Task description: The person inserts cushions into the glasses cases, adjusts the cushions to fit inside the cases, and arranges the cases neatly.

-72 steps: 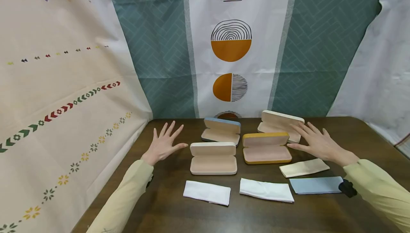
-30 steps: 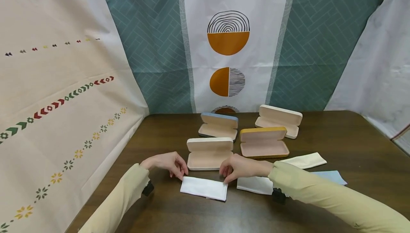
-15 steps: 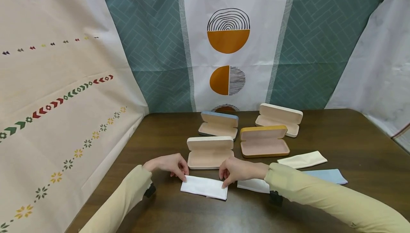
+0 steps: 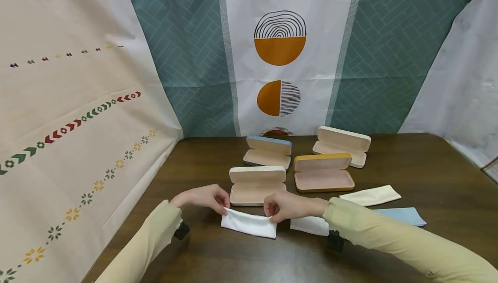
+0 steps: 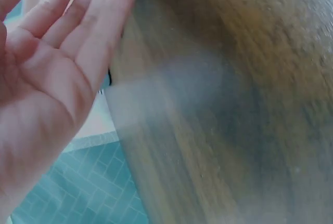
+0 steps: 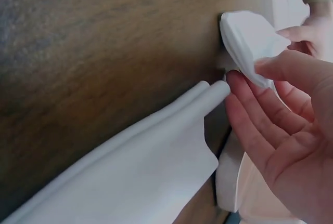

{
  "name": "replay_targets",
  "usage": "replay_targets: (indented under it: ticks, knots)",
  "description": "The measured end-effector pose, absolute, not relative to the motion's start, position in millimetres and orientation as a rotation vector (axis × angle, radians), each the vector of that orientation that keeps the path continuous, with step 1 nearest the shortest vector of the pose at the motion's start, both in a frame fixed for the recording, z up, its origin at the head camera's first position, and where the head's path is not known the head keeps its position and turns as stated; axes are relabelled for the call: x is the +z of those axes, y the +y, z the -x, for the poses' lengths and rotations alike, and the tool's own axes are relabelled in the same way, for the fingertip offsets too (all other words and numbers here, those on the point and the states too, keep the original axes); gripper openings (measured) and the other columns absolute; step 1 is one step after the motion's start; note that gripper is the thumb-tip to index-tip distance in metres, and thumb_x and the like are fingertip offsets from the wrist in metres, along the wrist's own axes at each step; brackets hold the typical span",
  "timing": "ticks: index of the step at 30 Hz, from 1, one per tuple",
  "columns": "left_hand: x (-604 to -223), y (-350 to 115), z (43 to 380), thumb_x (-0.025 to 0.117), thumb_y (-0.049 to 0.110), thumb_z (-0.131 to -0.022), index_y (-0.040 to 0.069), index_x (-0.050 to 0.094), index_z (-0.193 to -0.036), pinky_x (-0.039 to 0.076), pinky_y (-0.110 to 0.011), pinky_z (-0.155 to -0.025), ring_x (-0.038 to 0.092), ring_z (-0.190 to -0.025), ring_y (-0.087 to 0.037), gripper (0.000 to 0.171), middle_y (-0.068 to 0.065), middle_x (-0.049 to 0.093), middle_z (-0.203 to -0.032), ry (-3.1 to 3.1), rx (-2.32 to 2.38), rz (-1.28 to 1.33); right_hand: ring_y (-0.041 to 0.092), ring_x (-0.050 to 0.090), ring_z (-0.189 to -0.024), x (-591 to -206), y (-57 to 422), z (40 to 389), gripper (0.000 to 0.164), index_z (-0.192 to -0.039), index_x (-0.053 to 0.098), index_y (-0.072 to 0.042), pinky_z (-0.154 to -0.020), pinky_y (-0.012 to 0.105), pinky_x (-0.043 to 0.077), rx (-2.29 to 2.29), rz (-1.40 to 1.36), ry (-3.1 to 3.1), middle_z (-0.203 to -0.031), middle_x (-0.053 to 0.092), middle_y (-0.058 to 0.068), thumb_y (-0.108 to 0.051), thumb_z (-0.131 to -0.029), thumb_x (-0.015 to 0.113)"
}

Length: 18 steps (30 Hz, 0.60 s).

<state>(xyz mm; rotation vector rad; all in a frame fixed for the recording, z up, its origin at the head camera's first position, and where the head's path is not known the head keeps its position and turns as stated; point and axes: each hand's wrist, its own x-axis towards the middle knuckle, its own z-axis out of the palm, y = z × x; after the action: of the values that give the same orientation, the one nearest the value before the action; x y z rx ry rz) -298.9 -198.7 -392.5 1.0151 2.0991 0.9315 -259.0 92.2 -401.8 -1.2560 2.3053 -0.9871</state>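
A folded white cloth is pinched at both upper corners, its far edge raised and sagging a little between the hands. The left hand grips its left corner with thumb and fingers. At the right corner, the right hand pinches it between thumb and fingers, seen also in the right wrist view, where the cloth is bunched at the fingertips. Just behind stands an open white glasses case with a pale lining. In the left wrist view the left hand shows its palm; the cloth is out of sight there.
Behind are open glasses cases: a blue one, a yellow one and another white one. A second white cloth lies partly under the right forearm. Cream cloth and light blue cloth lie to the right.
Both hands came in from spread positions over the table to the left white cloth. They now pinch its corners, and its far edge has been lifted slightly.
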Motion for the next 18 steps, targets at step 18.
replay_targets:
  ticks: [18]
  knots:
    - [-400,-193,309,0.064,-0.001,-0.082,-0.007,0.048,-0.094,0.051,-0.039,-0.064,0.057,-0.070,-0.020,0.021,-0.012,0.060,-0.080,2.102,1.604,-0.724,0.020,0.054,-0.066,-402,113,282,0.018,-0.090,0.051,0.007,-0.054,0.036,0.050,-1.622,0.928,2.312,-0.077,0.054,0.010,0.008,-0.078,0.065]
